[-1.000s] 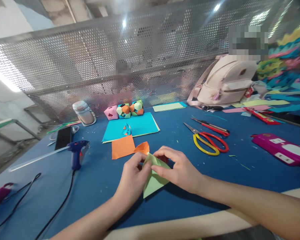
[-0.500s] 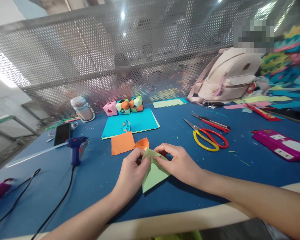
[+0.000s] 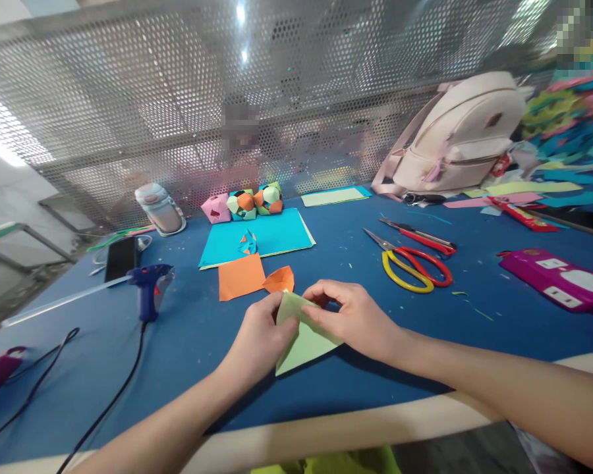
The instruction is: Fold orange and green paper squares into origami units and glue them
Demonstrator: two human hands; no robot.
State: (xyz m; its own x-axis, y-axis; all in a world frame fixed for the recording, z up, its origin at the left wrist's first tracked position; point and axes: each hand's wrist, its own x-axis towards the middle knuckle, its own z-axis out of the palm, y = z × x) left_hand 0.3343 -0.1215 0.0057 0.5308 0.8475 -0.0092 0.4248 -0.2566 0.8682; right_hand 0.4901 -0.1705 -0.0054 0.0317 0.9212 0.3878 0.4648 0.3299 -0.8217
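Between my two hands is a light green sheet of paper (image 3: 304, 345), its upper edge bent over and one corner toward me. My left hand (image 3: 264, 332) pinches its left side, thumb on top. On the upper right side, my right hand (image 3: 353, 319) grips the paper between thumb and fingers; some fingertips are hidden behind it. Just beyond the green paper lie a folded orange piece (image 3: 279, 280) and a flat orange square (image 3: 241, 276). A small blue-and-orange folded piece (image 3: 248, 243) rests on the stack of blue sheets (image 3: 281, 230).
Scissors (image 3: 410, 270) and a utility knife (image 3: 420, 238) lie on the right, near a purple case (image 3: 556, 276). At left are a glue gun (image 3: 151, 289) with its cord, a phone (image 3: 121, 259) and a bottle (image 3: 159, 207). Paper balls (image 3: 242, 205) and a backpack (image 3: 459, 138) stand before the mesh panel (image 3: 188, 112).
The green paper has turned slightly, and its near corner has shifted left. Both hands still hold it. The view has tilted a little.
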